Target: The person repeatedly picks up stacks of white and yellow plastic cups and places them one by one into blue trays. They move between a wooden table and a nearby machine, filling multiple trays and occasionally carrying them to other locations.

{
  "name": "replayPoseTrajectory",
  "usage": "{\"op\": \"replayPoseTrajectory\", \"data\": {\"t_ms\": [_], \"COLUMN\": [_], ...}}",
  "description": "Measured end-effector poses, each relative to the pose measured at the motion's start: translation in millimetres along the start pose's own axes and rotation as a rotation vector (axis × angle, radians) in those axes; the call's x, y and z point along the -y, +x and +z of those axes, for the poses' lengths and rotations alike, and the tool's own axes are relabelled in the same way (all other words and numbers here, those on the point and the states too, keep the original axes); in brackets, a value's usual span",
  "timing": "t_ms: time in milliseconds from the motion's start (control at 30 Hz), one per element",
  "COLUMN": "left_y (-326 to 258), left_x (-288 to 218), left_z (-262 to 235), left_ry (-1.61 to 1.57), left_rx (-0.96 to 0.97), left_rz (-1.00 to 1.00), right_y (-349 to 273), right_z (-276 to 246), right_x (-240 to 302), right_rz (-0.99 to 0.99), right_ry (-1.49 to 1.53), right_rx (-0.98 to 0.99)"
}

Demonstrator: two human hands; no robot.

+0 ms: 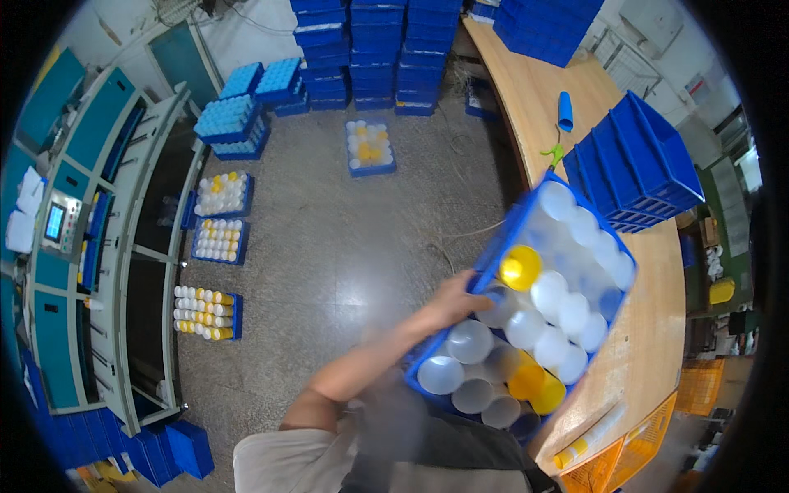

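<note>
Nearest the lens, the left hand (450, 302) grips the near rim of a blue crate (503, 238) of white and yellow bottles (549, 292), held tilted over the wooden tabltop edge (649, 345).

Risk: the one visible grip (on a slanted load) may let bottles slide or tip out.

Right hand: out of view, state undeterminable. The crate's underside is hidden.

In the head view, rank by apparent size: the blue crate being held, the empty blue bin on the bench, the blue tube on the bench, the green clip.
1. blue crate, though it is nearest the camera
2. empty blue bin
3. blue tube
4. green clip

Tube and clip are close in size.
</note>
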State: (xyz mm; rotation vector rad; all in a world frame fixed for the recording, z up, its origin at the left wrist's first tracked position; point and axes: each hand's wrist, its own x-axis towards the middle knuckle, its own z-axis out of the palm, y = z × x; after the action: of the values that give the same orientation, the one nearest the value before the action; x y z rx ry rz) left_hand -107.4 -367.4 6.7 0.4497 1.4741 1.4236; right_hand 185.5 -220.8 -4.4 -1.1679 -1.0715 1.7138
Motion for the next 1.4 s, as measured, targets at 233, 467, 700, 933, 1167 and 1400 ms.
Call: {"op": "replayPoseTrajectory", "data": {"t_ms": [233,467,700,933,1167,1400], "left_y": [-8,92,327,623,749,713], "left_x": [-20,-29,-35,93,181,260], "left_z": [-174,-328,-537,-754,-871,-826], "left_ry": [-0.321,-0.445,-0.545,-0.408,-0.368,0.667], "left_rx": [-0.296,-0.575,-0.721,-0.799,-0.73,-0.332], "left_rz": [-0.048,-0.111,-0.177,-0.278,-0.293,-0.687], "right_y": [25,137,403,667,783,736], "right_z": [239,442,691,895,942,875], "right_x": [-19,-71,-227,-474,-653,-692], "right_rz": [0.317,0.773,0.82,0.882,0.912,0.369], "right_ry": [0.083,0.029,-0.24,-0.281,-0.26,-1.077], "right_rx": [0.576,0.615,0.745,0.795,0.691,0.605]}}
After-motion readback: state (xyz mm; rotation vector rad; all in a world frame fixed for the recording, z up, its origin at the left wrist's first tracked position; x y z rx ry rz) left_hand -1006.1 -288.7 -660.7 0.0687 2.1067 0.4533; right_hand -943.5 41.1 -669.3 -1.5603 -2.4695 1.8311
